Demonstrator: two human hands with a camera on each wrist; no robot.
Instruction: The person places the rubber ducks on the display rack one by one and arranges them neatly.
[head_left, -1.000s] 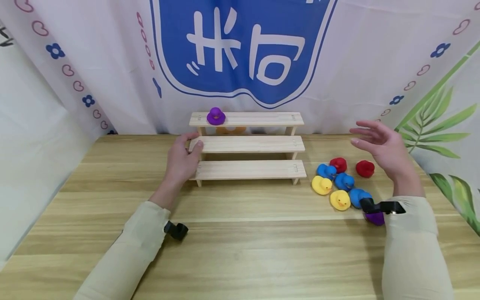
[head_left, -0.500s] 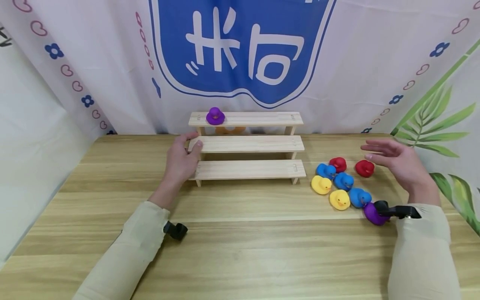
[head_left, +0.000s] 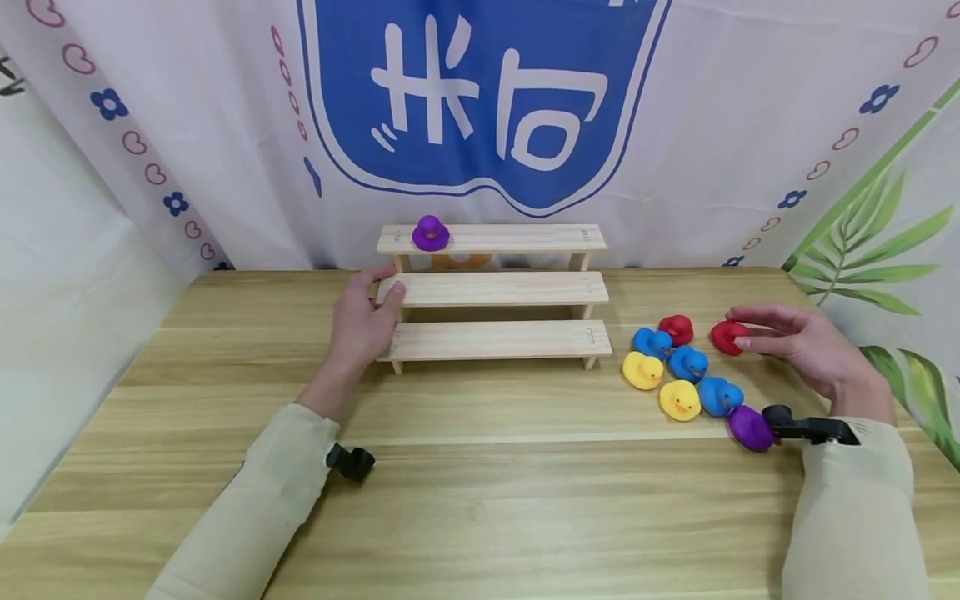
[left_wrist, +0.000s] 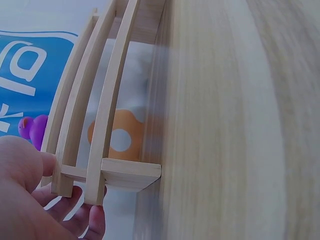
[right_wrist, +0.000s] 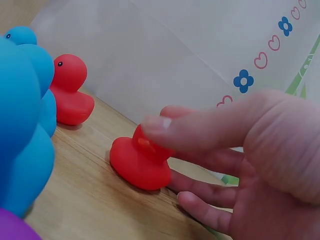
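Observation:
A three-tier wooden display stand point(head_left: 495, 289) stands at the back of the table. My left hand point(head_left: 365, 321) grips its left end, the thumb on top of the middle step; in the left wrist view its fingers point(left_wrist: 95, 222) curl under the ends of the steps. A purple rubber duck point(head_left: 431, 234) sits on the top step, towards the left. At the right, my right hand point(head_left: 821, 350) pinches a red rubber duck point(right_wrist: 137, 162) on the table. The thumb point(right_wrist: 200, 127) lies across its head and the other fingers are on the far side.
Left of the right hand are another red duck point(head_left: 677, 329), several blue ducks point(head_left: 687, 363), two yellow ducks point(head_left: 680, 400) and a purple duck point(head_left: 751, 428) below the right wrist. A printed cloth point(head_left: 675, 167) hangs behind the table.
My right hand has moved right and then down to the separate red duck, its thumb and fingers now around it. The left hand keeps its grip on the stand.

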